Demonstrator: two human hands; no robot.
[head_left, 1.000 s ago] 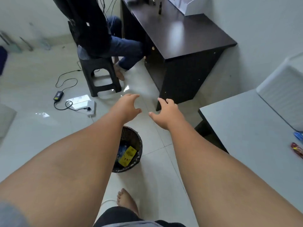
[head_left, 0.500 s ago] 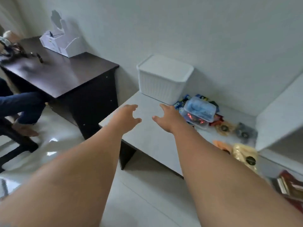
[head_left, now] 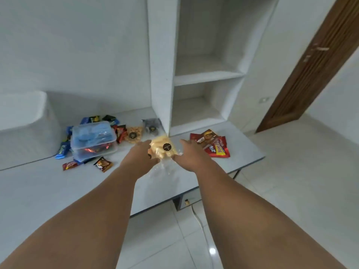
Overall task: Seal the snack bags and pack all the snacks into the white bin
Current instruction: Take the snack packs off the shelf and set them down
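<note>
A clear bag of yellow snacks (head_left: 164, 149) with a round dark sticker lies on the white table (head_left: 58, 191), its open clear end toward me. My left hand (head_left: 140, 155) lies against the bag's left side and my right hand (head_left: 187, 152) touches its right edge, fingers of both stretched forward. The white bin (head_left: 25, 129) stands at the far left of the table. Two more clear stickered bags, one of brown snacks (head_left: 134, 134) and one grey (head_left: 152, 126), lie behind. Red packets (head_left: 211, 146) lie at the right.
A clear box with a blue lid (head_left: 93, 136) sits beside the bin among several small wrapped snacks, with sachets (head_left: 104, 164) in front. A white shelf niche (head_left: 194, 78) rises behind the bag. A wooden door (head_left: 310, 65) is at the right, tiled floor below.
My view swung right from the floor and dark desk to the snack table. Both hands went from hovering in the air to the yellow snack bag.
</note>
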